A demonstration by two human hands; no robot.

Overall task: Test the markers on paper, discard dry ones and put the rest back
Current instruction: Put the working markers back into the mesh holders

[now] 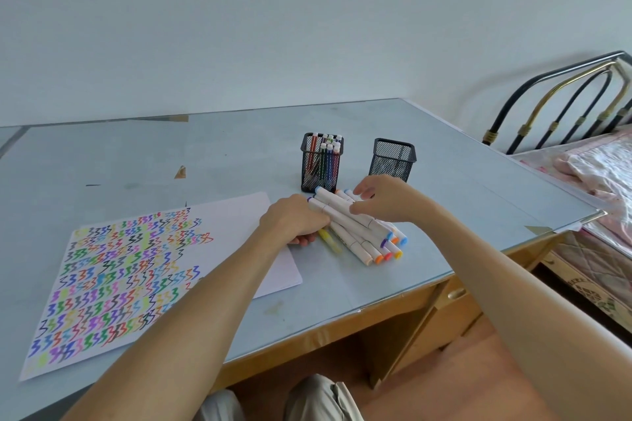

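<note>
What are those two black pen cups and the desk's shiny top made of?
Both black pen cups, the one holding markers and the other cup, look like painted metal mesh: a fine see-through grid under a solid rim. The desk top seems to be a glass sheet: it is glossy, with a thin clear edge over a wooden-looking frame, though clear plastic is possible.

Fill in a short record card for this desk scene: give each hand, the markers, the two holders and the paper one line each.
left hand: rests on the near-left side of the white marker pile, fingers hidden behind it
right hand: fingers curled onto the top markers of the pile
white markers: bundled flat on the table, coloured caps toward the near edge
yellow marker: lies alone beside the pile
left mesh holder: upright, holds thin markers
right mesh holder: upright, contents unclear
paper: covered in coloured squiggles, right part blank
</note>
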